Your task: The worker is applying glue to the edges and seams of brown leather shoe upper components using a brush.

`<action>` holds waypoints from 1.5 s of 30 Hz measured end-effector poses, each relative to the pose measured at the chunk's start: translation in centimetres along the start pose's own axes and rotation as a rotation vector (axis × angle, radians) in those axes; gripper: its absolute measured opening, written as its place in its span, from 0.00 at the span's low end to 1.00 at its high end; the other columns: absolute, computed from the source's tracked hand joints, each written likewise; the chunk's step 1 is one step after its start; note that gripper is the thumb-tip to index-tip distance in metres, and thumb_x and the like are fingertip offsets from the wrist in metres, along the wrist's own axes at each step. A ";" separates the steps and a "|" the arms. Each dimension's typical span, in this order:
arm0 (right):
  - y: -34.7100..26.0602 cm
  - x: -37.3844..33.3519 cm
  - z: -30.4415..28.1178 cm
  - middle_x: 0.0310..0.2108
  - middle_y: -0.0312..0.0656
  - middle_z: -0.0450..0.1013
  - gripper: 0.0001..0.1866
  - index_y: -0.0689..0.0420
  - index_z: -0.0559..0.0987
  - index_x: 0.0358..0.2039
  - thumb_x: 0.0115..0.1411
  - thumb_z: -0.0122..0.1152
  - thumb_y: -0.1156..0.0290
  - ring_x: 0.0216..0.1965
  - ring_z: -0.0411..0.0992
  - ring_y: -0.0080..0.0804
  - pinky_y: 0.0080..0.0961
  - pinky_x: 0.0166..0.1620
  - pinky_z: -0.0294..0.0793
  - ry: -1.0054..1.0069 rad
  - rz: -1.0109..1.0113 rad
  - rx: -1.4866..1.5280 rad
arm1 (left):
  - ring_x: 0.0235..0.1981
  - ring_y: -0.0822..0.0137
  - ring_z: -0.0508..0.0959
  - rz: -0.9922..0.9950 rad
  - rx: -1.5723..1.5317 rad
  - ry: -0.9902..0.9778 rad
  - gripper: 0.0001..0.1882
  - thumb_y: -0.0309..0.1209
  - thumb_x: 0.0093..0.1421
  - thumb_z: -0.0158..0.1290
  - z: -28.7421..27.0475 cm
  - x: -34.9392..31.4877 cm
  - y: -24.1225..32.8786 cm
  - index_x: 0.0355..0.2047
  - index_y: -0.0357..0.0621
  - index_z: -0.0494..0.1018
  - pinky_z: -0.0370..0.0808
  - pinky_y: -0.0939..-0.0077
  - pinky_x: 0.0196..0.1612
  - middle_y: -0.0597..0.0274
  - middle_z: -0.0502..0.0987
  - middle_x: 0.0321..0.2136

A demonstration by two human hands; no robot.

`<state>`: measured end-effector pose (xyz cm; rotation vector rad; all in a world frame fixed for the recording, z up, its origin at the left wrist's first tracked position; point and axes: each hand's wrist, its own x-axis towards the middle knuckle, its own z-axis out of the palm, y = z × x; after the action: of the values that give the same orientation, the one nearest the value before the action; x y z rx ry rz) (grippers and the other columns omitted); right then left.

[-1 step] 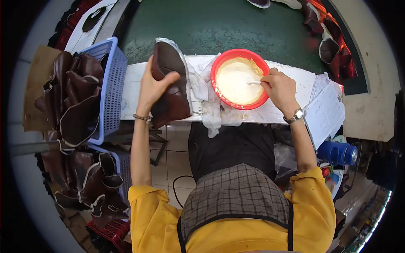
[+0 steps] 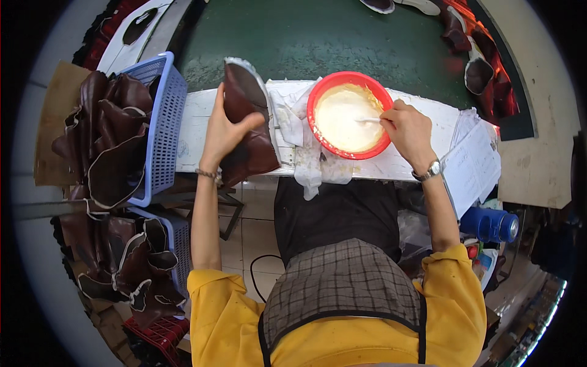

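My left hand (image 2: pixel 227 137) grips a brown leather boot upper (image 2: pixel 252 147) at the left of the white ledge (image 2: pixel 435 113). Its thumb lies across the leather, and a pale edge runs along the upper's right side. To the right stands a red bowl (image 2: pixel 383 95) of thick cream-coloured paste (image 2: pixel 339 116). Pinched in the fingers of my right hand (image 2: pixel 411 133) is a thin white stick-like tool (image 2: pixel 369 119). Its far end dips into the paste, so I cannot make out its tip.
A blue plastic basket (image 2: pixel 165 131) heaped with brown leather uppers (image 2: pixel 101 125) stands at my left, above a second filled basket (image 2: pixel 178 235). Stained cloth (image 2: pixel 309 174) hangs over the ledge. Beyond lies a green surface (image 2: pixel 318 46). Papers (image 2: pixel 471 165) and a blue bottle (image 2: pixel 489 224) are at right.
The boot upper has turned slightly in my left hand, so less of its dark inside shows. My right hand and the white tool are almost where they were.
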<state>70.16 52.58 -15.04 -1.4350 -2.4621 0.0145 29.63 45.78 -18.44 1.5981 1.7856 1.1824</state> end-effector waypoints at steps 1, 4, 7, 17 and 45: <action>0.1 -0.5 -0.6 0.32 0.36 0.77 0.06 0.50 0.88 0.32 0.57 0.69 0.65 0.35 0.79 0.37 0.36 0.36 0.77 0.044 0.026 0.031 | 0.65 0.49 0.70 0.022 0.119 -0.071 0.68 0.47 0.41 0.79 -0.2 -0.9 0.3 0.76 0.44 0.48 0.69 0.60 0.64 0.39 0.66 0.66; 1.8 -1.8 -1.3 0.30 0.35 0.78 0.07 0.51 0.88 0.35 0.57 0.71 0.65 0.31 0.79 0.37 0.35 0.34 0.76 0.063 0.109 0.047 | 0.70 0.40 0.61 0.060 0.339 -0.210 0.78 0.50 0.33 0.80 -0.9 -4.9 1.0 0.77 0.48 0.42 0.64 0.49 0.66 0.36 0.57 0.71; 1.7 -2.1 -1.9 0.30 0.37 0.78 0.08 0.51 0.88 0.37 0.58 0.70 0.63 0.31 0.79 0.37 0.35 0.34 0.76 0.064 0.164 0.190 | 0.72 0.35 0.55 0.003 0.575 -0.274 0.84 0.51 0.26 0.81 -0.9 -7.6 0.8 0.78 0.54 0.39 0.62 0.39 0.65 0.35 0.49 0.74; 3.8 -3.6 -0.8 0.31 0.37 0.78 0.07 0.55 0.87 0.37 0.62 0.70 0.66 0.27 0.77 0.31 0.26 0.31 0.73 0.194 0.189 0.365 | 0.64 0.39 0.66 0.081 0.420 -0.056 0.55 0.20 0.42 0.68 -0.2 -8.7 2.7 0.72 0.52 0.58 0.67 0.53 0.65 0.42 0.62 0.65; 0.3 0.3 -3.2 0.34 0.37 0.79 0.09 0.59 0.88 0.38 0.55 0.76 0.78 0.32 0.76 0.19 0.17 0.33 0.74 0.323 -0.067 0.870 | 0.65 0.38 0.67 0.537 0.210 0.022 0.48 0.28 0.44 0.75 3.6 -8.4 11.4 0.65 0.50 0.63 0.68 0.49 0.64 0.35 0.61 0.66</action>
<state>71.08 52.57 -11.90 -0.8751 -1.8491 0.6875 40.67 38.26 -12.50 2.2933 1.5803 1.2648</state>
